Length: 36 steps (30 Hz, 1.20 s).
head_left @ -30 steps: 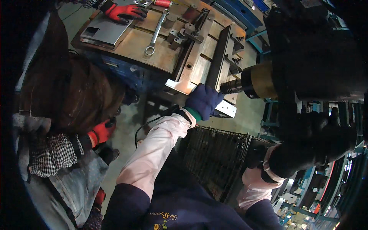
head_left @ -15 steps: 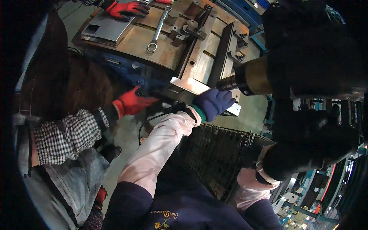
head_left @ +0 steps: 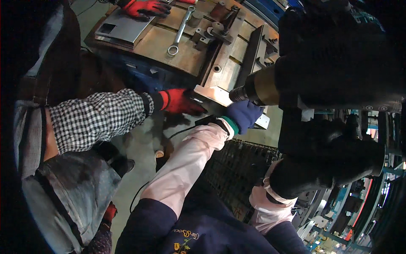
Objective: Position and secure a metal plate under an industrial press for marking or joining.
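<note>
My left hand (head_left: 245, 115), in a blue-purple glove with a green cuff, grips the bent sheet-metal part (head_left: 212, 94) at the near edge of the worktable. Its fingers are curled at the metal, just under the dark spindle tip (head_left: 237, 94) of a drill-like machine. The part sticks out past the hand on both sides. My right forearm (head_left: 272, 203), in a pale pink sleeve, goes up behind the black machine body, so my right hand is hidden. A co-worker's red-gloved hand (head_left: 182, 101) is at the part's left end; whether it touches cannot be made out.
The worktable (head_left: 169, 59) bears a combination wrench (head_left: 181, 31), clamping blocks (head_left: 203, 38) and a long dark rail (head_left: 249, 57). Another red-gloved hand (head_left: 146, 8) rests by stacked metal sheets (head_left: 124, 27). The black machine (head_left: 334, 63) fills the right side; a wire-mesh crate (head_left: 237, 165) stands below.
The co-worker's red-gloved hand has moved right, up to the left end of the sheet-metal part. My left hand stays on the part; the view has shifted slightly.
</note>
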Available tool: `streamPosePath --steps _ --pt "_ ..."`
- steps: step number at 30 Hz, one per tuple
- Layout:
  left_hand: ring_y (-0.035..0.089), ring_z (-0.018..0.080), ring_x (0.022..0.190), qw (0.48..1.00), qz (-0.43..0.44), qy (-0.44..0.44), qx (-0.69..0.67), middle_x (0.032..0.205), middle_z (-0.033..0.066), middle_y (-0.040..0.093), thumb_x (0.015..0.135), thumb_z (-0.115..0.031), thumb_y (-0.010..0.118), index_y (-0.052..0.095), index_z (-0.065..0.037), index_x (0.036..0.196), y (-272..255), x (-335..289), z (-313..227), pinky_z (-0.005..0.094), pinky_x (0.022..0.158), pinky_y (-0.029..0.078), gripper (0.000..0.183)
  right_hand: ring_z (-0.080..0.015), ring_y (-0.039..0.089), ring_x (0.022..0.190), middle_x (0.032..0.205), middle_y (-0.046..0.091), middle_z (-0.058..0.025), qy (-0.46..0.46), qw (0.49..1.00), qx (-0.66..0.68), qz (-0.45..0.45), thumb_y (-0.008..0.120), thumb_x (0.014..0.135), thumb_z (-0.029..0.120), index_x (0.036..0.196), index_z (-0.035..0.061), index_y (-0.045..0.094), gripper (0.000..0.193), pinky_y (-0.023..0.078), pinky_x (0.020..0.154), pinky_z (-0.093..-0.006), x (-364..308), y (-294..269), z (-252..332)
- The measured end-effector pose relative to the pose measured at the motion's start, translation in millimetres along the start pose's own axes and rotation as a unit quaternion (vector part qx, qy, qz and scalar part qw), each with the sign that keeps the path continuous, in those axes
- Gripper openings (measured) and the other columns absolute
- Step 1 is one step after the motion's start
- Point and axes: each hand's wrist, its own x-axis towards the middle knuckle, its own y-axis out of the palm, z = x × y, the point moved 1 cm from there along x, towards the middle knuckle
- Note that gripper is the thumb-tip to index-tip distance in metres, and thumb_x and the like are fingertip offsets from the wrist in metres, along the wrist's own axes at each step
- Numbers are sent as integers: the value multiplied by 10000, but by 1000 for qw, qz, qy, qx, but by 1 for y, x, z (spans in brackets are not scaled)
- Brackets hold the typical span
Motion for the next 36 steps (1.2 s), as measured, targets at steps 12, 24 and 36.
streamPosePath --steps 12,24,36 --pt "460 324 1154 939 -205 7 274 1093 82 601 827 -314 529 550 -71 1198 48 2 8 488 1006 307 444 -210 544 984 1280 461 -113 -42 999 -19 14 250 955 623 1453 79 236 738 515 852 -370 -9 28 -12" --pt "479 415 1168 942 -214 40 256 1067 184 609 830 -415 540 507 22 1258 48 -6 6 541 1056 271 613 -218 518 1062 1327 434 -115 -12 999 19 38 236 966 608 1468 94 221 719 493 893 -380 -19 26 -9" --pt "461 437 1189 945 -190 47 261 1194 212 549 893 -413 461 461 -18 1334 47 -13 12 589 1037 273 592 -249 471 1195 1432 362 -132 4 1000 -16 -21 241 990 550 1492 123 164 664 453 972 -403 -30 40 -8"
